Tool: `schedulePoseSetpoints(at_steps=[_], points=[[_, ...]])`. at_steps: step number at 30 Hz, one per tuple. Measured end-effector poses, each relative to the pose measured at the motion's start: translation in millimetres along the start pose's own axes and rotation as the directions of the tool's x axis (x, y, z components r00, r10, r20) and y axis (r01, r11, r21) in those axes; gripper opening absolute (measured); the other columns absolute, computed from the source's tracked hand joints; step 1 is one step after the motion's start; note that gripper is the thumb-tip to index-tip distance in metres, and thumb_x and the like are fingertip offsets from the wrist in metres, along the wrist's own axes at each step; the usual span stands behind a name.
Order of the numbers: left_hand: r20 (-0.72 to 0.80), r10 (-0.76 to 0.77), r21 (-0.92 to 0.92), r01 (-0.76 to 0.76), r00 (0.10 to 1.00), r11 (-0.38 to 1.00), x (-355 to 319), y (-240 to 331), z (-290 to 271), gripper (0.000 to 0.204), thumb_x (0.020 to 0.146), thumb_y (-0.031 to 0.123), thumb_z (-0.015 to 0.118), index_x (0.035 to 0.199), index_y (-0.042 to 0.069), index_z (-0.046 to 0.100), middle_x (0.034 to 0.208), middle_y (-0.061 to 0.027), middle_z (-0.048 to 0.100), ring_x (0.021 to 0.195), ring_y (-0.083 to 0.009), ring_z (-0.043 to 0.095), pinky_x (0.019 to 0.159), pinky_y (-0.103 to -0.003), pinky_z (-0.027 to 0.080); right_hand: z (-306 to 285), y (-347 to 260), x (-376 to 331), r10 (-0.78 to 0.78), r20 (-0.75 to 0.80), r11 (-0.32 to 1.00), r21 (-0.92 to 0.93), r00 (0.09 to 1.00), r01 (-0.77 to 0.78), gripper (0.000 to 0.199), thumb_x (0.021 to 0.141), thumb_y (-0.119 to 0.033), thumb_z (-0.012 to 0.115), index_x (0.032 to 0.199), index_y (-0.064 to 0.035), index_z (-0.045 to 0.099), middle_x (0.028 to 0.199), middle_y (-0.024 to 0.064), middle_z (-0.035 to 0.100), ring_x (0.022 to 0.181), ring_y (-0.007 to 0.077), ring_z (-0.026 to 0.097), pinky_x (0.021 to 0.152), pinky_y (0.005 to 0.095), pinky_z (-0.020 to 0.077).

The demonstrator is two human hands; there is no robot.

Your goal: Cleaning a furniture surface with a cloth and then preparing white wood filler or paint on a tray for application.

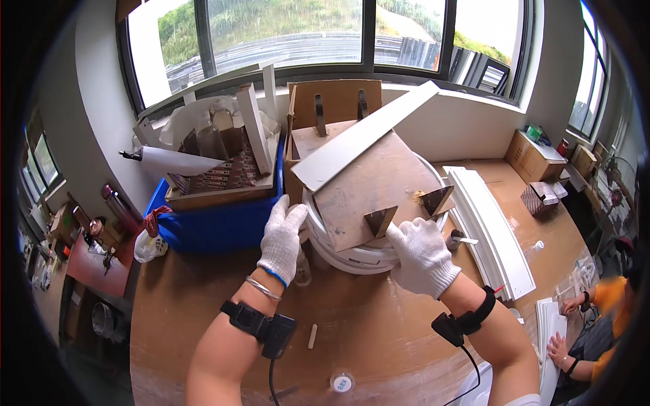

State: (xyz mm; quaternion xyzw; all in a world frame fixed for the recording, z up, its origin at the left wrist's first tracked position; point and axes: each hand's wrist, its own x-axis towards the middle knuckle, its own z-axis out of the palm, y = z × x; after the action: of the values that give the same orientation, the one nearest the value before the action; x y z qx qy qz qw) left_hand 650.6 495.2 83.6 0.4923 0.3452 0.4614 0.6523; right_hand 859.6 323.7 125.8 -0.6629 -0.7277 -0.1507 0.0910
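Both my hands wear white knitted gloves. My left hand (282, 242) is at the left side of a stack of white round rims (365, 262), its fingers fairly straight and apart, with nothing visible in them. A wooden board (365, 183) lies on the stack, with upright dark metal brackets at its near and far edges. My right hand (421, 257) is closed at the near edge, its fingertips against or just beside the near-middle bracket (380, 222); what they pinch is hidden. Another bracket (437, 200) stands to its right. A long white strip (369, 135) lies diagonally across the board.
A blue bin (217, 227) with boards and wrapping stands at left. White panels (491, 237) lie to the right, near cardboard boxes (535, 154). A small round container (342, 383) and white stick (312, 336) lie on the table. A co-worker's hands (560, 348) touch white strips at lower right.
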Motion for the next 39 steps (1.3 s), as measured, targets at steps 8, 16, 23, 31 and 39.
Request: schedulePoseSetpoints(at_steps=[8, 16, 23, 31, 39], points=[[0.251, -0.274, -0.234, 0.333, 0.928, 0.913, -32, 2, 18, 0.044, 0.106, 0.044, 0.051, 0.138, 0.014, 0.054, 0.127, -0.0084, 0.066, 0.109, -0.0248, 0.067, 0.088, -0.044, 0.057, 2, -14, 0, -0.067, -0.060, 0.997, -0.049, 0.996, 0.064, 0.071, 0.070, -0.016, 0.074, 0.135, 0.0009, 0.052, 0.093, 0.0128, 0.064, 0.087, 0.0334, 0.063, 0.074, 0.0473, 0.0478], [-0.288, -0.405, 0.107, 0.449, 0.868, 0.887, -57, -48, 21, 0.037, 0.095, 0.039, 0.066, 0.122, 0.014, 0.060, 0.115, -0.0080, 0.061, 0.094, -0.0223, 0.061, 0.070, -0.041, 0.059, -17, -8, 4, -0.062, -0.086, 0.994, -0.092, 0.994, 0.054, 0.064, 0.070, -0.013, 0.071, 0.131, -0.0016, 0.055, 0.094, 0.0126, 0.063, 0.089, 0.0327, 0.062, 0.075, 0.0472, 0.0467], [0.042, -0.504, -0.191, 0.502, 0.863, 0.843, -50, -88, 24, 0.056, 0.097, 0.033, 0.064, 0.142, 0.005, 0.047, 0.143, -0.0195, 0.051, 0.127, -0.0403, 0.055, 0.100, -0.058, 0.051, -17, -7, 2, -0.121, -0.141, 0.988, -0.113, 0.982, 0.106, 0.063, 0.069, -0.014, 0.073, 0.129, -0.0020, 0.057, 0.090, 0.0113, 0.061, 0.083, 0.0317, 0.060, 0.073, 0.0467, 0.0463], [0.264, -0.387, -0.334, 0.460, 0.883, 0.823, -51, -75, 36, 0.045, 0.100, 0.014, 0.056, 0.142, 0.004, 0.046, 0.138, -0.0172, 0.057, 0.125, -0.0343, 0.061, 0.103, -0.055, 0.055, -36, 21, 21, -0.299, -0.361, 0.934, -0.301, 0.883, 0.193, 0.053, 0.071, -0.013, 0.071, 0.123, -0.0093, 0.062, 0.082, 0.0063, 0.059, 0.077, 0.0256, 0.062, 0.069, 0.0410, 0.0482], [0.282, -0.344, -0.380, 0.434, 0.896, 0.817, -53, -66, 18, 0.045, 0.100, 0.008, 0.055, 0.141, -0.003, 0.041, 0.137, -0.0227, 0.055, 0.121, -0.0382, 0.064, 0.100, -0.061, 0.058, -62, 21, 65, -0.300, -0.458, 0.945, -0.264, 0.837, 0.194, 0.041, 0.070, -0.007, 0.070, 0.111, -0.0135, 0.070, 0.091, 0.0084, 0.068, 0.086, 0.0304, 0.066, 0.077, 0.0419, 0.0557]])
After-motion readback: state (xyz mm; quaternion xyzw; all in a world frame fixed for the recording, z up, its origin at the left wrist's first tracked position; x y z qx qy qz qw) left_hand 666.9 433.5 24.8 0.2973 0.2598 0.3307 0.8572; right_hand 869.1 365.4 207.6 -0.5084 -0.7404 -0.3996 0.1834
